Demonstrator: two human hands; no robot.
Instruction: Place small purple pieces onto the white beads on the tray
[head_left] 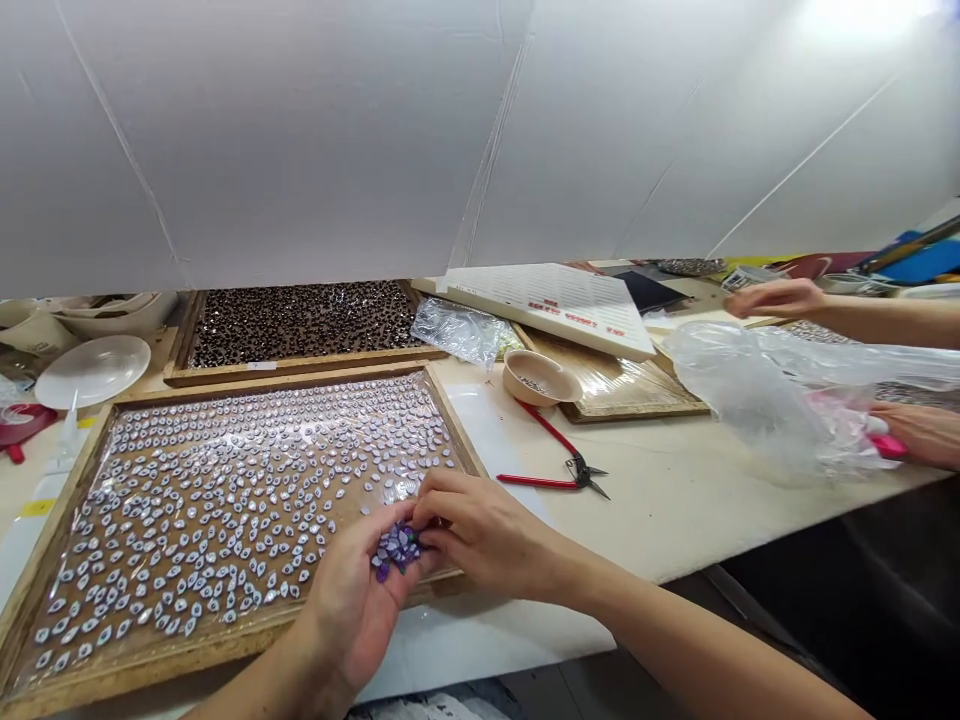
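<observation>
My left hand [356, 600] is cupped palm up over the front right of a wooden-framed tray [247, 655]. It holds a small heap of purple and silvery pieces [397, 548]. Above this heap, my right hand [480, 530] has its fingers bent and pressed together at the pieces; what its fingertips hold is too small to make out. Many small whitish leaf-shaped pieces [217, 500], each with a dark centre, lie spread on the tray's clear film. They stand in tighter rows toward the back.
Red-handled pliers [577, 470] and a small bowl [541, 378] lie right of the tray. Behind are a dark-beaded tray [300, 325] and a white board [555, 305]. A plate [94, 370] sits left. At right, another person's hands [776, 298] are near plastic bags [780, 400].
</observation>
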